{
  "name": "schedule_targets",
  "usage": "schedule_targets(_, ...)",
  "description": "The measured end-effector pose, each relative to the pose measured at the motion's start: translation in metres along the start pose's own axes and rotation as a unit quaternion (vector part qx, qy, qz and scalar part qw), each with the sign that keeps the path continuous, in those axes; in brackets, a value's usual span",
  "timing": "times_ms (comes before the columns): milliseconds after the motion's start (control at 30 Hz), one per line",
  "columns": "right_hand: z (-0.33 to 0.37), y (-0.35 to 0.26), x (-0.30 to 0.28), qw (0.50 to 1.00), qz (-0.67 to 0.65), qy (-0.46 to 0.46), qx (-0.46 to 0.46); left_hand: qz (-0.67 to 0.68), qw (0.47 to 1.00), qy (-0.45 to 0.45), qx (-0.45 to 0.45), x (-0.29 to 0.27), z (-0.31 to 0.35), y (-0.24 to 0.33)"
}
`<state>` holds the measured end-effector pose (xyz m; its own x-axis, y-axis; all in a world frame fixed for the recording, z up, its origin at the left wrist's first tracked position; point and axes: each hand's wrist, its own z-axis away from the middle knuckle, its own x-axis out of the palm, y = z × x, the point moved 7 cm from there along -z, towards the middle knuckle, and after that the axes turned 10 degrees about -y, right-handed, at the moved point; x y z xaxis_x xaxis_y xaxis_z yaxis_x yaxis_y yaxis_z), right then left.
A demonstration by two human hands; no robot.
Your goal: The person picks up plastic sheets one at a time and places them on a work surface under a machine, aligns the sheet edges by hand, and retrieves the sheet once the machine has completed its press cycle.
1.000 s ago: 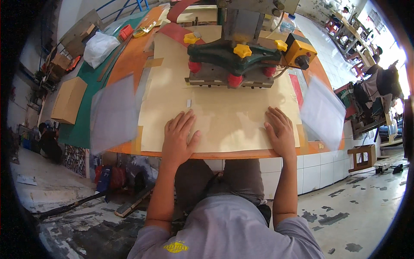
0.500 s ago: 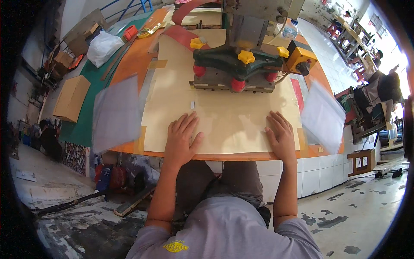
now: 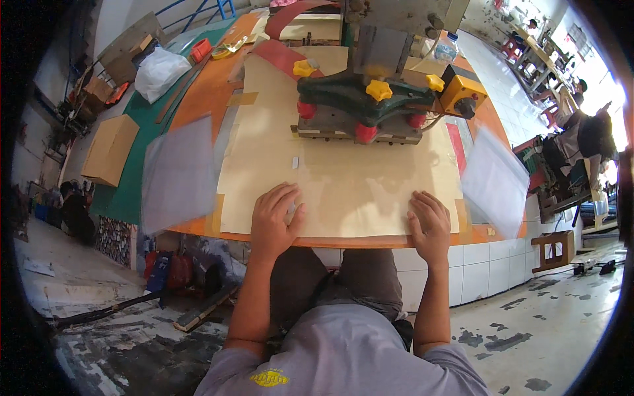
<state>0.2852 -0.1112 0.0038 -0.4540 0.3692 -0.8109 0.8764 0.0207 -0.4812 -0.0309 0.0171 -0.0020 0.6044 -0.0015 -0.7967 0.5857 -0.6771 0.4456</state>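
Hands barely shifted — left hand (image 3: 276, 216) | right hand (image 3: 430, 223) | both flat, fingers spread, on cream sheet (image 3: 343, 178)

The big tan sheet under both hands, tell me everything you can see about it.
The tan sheet looks like thin card or paper, pale beige, roughly rectangular, lying flat on the orange table. Its near edge runs along the table's front edge. The left hand and right hand press flat on its near part. The green machine with red and yellow knobs stands over its far end.
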Motion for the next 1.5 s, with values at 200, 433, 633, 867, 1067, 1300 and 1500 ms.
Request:
schedule_targets(200, 0.000, 0.000, 0.000, 1.000, -0.007, 0.007, -0.004, -0.001, 1.000, 0.003, -0.001, -0.001, -0.001, 0.002)
schedule_targets(433, -0.001, -0.003, -0.003, 1.000, -0.005, -0.003, -0.010, 0.003, 1.000, 0.002, -0.004, -0.001, -0.001, 0.002)
schedule_targets(633, -0.002, -0.015, -0.004, 0.995, 0.011, -0.086, -0.058, 0.006, 1.000, -0.012, -0.021, 0.001, 0.000, 0.000)
schedule_targets(867, -0.006, -0.022, 0.001, 0.982, 0.004, -0.163, -0.090, 0.012, 1.000, -0.009, -0.023, 0.000, 0.000, 0.000)
schedule_targets(1067, -0.004, -0.015, 0.004, 0.985, 0.000, -0.154, -0.081, 0.009, 1.000, 0.008, -0.004, 0.000, -0.002, 0.001)
schedule_targets(1300, 0.001, -0.013, 0.000, 0.990, -0.006, -0.086, -0.107, 0.010, 1.000, 0.006, -0.002, -0.001, -0.001, -0.001)
schedule_targets(1500, 0.006, -0.018, 0.002, 0.992, 0.037, -0.065, -0.104, 0.025, 1.000, -0.002, -0.014, 0.000, 0.001, -0.003)
